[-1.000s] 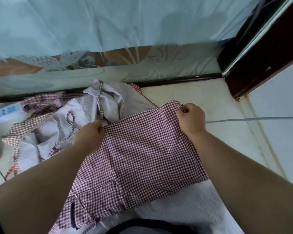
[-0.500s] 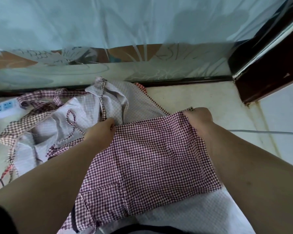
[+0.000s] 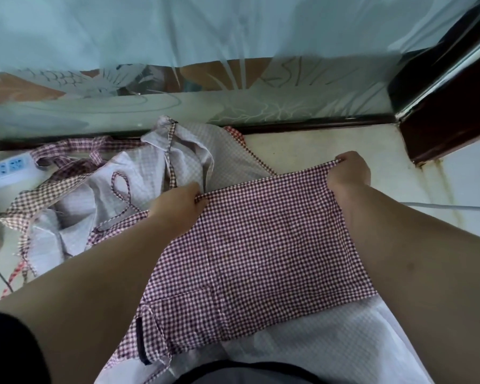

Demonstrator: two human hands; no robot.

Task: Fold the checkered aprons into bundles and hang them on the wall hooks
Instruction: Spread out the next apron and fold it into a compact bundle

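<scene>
A red-and-white checkered apron [image 3: 261,245] lies spread in front of me, folded so its checkered side faces up over a pale backing. My left hand [image 3: 178,206] pinches the far left corner of the folded part. My right hand [image 3: 348,173] grips the far right corner, and the far edge runs taut between the two hands. A second checkered apron [image 3: 94,200] lies crumpled to the left, pale side up, with its ties looped loosely. No wall hooks are in view.
A white power strip [image 3: 6,167] lies on the floor at the far left. A frosted glass panel [image 3: 205,101] with a dark base rail stands behind the aprons. A dark wooden door frame [image 3: 449,112] is at the right, and a thin white cable [image 3: 449,207] runs along the floor.
Both hands have kept their hold on the apron's far corners and pulled slightly apart, so the edge between them is straighter. The view has shifted a little to the left.
</scene>
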